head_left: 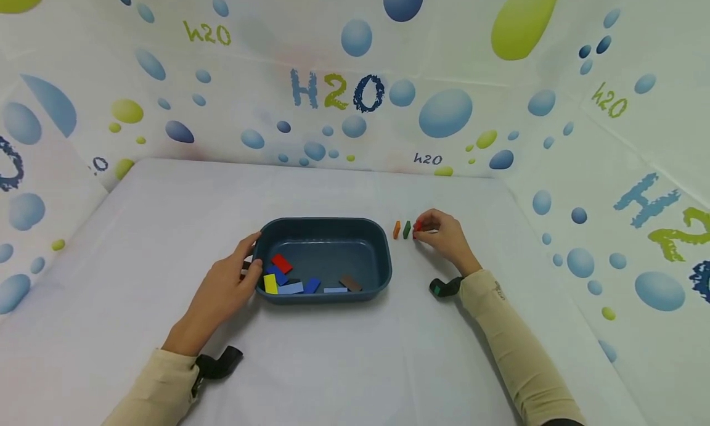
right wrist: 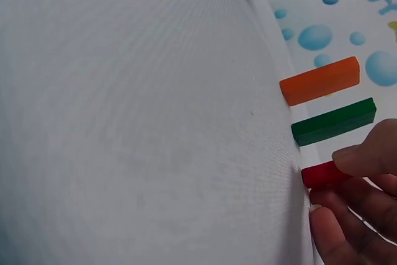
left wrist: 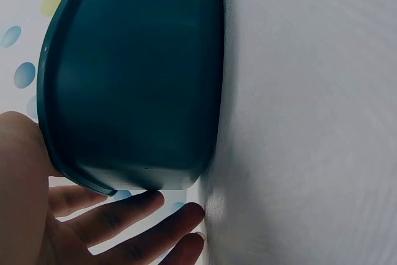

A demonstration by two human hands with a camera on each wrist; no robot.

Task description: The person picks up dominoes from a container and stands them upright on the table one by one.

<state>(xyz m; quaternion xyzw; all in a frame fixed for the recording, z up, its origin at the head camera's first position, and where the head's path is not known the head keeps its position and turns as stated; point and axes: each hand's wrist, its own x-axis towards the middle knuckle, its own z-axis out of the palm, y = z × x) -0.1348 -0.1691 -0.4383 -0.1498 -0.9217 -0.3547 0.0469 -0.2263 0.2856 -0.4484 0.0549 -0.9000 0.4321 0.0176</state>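
Observation:
My left hand rests against the left end of a dark blue-green plastic bin, thumb and forefinger at its rim. In the left wrist view, its other fingers stretch out fairly straight beside the bin's outer wall. To the right of the bin, my right hand pinches a small red block between thumb and fingers. That block stands on edge on the cloth. Beside it stand a green block and an orange block, upright in a spaced row.
Inside the bin, near its front wall, lie several loose blocks, among them a red block, a yellow block and a brown block. A white cloth covers the table. Printed white sheets enclose the back and sides.

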